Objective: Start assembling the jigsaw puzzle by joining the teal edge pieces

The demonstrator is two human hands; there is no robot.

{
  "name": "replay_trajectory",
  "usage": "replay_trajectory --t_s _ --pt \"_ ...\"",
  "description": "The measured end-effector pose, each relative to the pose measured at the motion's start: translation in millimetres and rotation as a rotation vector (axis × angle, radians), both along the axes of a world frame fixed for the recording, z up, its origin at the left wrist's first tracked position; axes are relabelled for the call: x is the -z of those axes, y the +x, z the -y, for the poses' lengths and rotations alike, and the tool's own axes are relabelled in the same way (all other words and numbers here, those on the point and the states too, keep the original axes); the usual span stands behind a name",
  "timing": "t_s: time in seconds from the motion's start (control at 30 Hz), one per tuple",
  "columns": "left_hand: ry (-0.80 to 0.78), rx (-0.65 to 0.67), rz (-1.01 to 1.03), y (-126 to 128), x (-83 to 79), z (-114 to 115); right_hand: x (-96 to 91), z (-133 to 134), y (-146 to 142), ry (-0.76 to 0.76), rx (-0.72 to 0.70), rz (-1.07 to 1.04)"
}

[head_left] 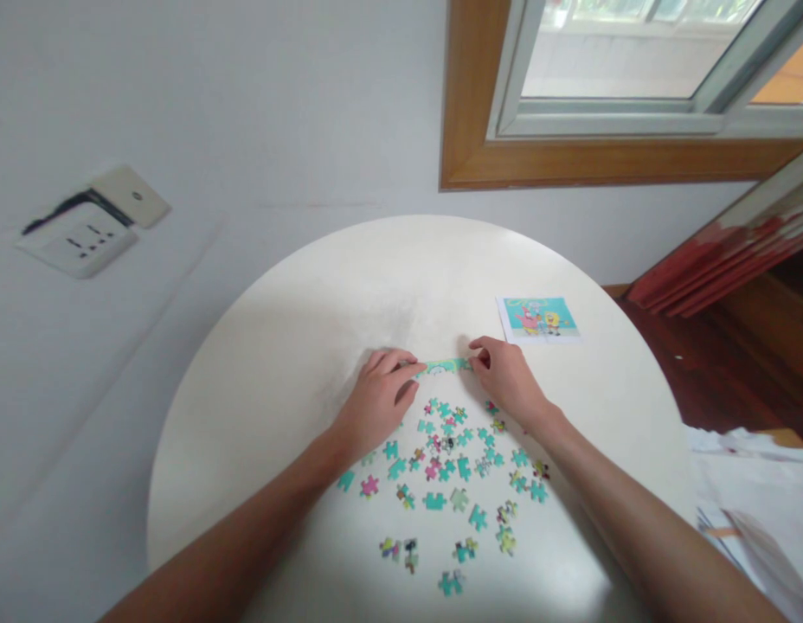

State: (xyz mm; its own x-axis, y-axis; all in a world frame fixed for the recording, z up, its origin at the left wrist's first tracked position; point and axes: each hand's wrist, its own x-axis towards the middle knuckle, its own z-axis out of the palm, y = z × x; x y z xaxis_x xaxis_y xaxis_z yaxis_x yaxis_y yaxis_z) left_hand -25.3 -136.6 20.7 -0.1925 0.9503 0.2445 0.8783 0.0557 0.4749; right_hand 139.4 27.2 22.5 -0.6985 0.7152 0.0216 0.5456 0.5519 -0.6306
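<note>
A short strip of joined puzzle pieces (446, 366) lies on the round white table (298, 346). My left hand (375, 398) pinches the strip's left end with curled fingers. My right hand (505, 376) pinches its right end, fingers closed. Several loose teal and pink puzzle pieces (450, 476) are scattered on the table just in front of both hands, between my forearms.
A small cartoon reference picture (537, 317) lies on the table to the right, past my right hand. Beyond the table are a white wall with a socket (83, 234) and a wood-framed window (602, 130). White cloth (752, 493) lies at the lower right.
</note>
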Motion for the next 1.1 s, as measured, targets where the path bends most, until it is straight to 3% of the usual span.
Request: replay_trajectory --t_s 0.4,0.6,0.87,1.1 --pt "-0.011 0.002 0.004 0 -1.5 1 1.7 1 2 0.002 0.01 0.001" --pt "0.008 0.001 -0.003 0 1.0 1 -0.3 -14 9 0.042 0.047 -0.108" --pt "0.053 0.019 -0.03 2 0.1 -1 3.8 -25 15 0.027 -0.113 -0.102" --pt "-0.058 0.094 -0.143 18 -8.3 -10 1.1 -20 14 0.037 -0.173 -0.055"
